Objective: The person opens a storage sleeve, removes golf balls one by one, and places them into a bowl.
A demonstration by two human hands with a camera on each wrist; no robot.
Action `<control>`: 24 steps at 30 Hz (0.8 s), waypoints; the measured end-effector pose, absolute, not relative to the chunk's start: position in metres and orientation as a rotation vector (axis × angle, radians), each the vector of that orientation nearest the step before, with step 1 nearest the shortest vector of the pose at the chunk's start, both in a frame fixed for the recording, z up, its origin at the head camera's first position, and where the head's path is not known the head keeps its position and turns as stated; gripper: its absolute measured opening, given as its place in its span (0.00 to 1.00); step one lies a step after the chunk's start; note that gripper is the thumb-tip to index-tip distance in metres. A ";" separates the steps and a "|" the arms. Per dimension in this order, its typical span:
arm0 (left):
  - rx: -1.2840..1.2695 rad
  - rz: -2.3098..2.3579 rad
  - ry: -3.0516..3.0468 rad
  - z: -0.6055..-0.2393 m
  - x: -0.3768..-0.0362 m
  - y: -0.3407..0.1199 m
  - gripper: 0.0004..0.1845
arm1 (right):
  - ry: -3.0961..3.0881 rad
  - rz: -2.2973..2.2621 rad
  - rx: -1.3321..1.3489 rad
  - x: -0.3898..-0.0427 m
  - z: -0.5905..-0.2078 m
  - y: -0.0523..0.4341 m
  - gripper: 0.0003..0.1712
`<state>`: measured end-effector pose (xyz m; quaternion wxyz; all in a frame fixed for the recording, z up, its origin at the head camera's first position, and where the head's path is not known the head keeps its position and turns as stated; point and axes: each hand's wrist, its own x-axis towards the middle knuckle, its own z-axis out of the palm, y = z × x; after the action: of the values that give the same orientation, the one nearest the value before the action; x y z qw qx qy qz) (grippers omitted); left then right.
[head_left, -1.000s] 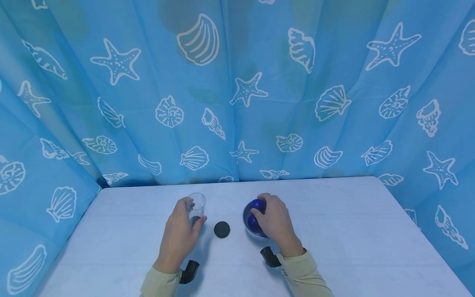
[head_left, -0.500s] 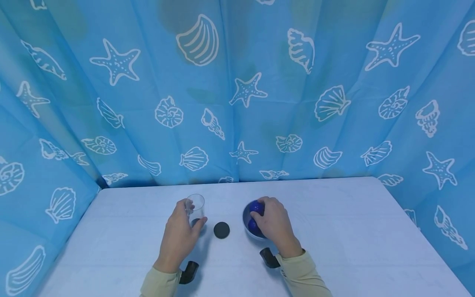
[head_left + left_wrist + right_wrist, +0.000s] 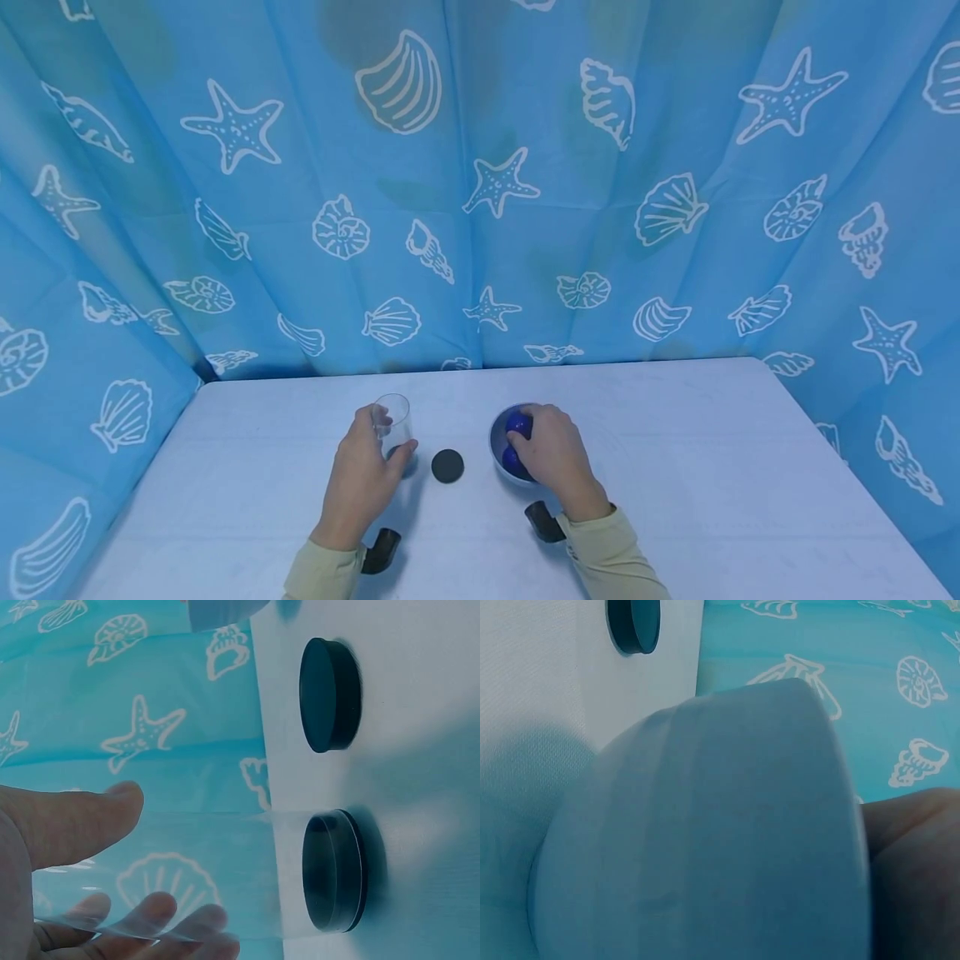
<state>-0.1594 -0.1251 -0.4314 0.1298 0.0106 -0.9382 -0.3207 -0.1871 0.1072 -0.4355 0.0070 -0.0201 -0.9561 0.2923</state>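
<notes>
My left hand point(image 3: 362, 475) is around a clear cylindrical container point(image 3: 399, 423), which stands upright on the table. Thumb and fingers lie on opposite sides of its wall in the left wrist view, above its black base point(image 3: 335, 871). Over on the right, my right hand point(image 3: 557, 452) reaches into a grey-blue bowl point(image 3: 498, 457) and grips a dark blue ball point(image 3: 517, 423) between thumb and fingers. A second blue ball point(image 3: 512, 461) lies in the bowl, partly covered by the thumb. From the right wrist, the bowl's outer wall point(image 3: 705, 825) hides the fingers and both balls.
Between container and bowl, a round black lid point(image 3: 447, 466) lies flat on the white table point(image 3: 712, 467). A blue curtain point(image 3: 480, 250) with white shell prints hangs behind the table and along its sides. Dark wrist cameras point(image 3: 382, 550) stick out from both sleeves.
My right hand has sunk slightly lower into the bowl, and the ball in its grip has come down with it. The left hand stays at the container with hardly any movement.
</notes>
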 end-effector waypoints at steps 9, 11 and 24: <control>0.060 -0.930 -2.753 -0.434 -0.160 -0.125 0.31 | -2.990 0.930 -0.067 -0.187 -0.437 0.109 0.24; 0.066 -0.936 -2.755 -0.435 -0.161 -0.125 0.31 | -2.995 0.931 -0.073 -0.188 -0.437 0.109 0.24; 0.074 -1.066 -2.770 -0.437 -0.164 -0.133 0.32 | -2.986 0.917 -0.054 -0.188 -0.439 0.109 0.21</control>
<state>-0.1641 -0.1332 -0.4375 0.0864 0.0249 -0.9295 -0.3576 -0.1876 0.1086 -0.4391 0.0089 -0.0174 -0.9558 0.2934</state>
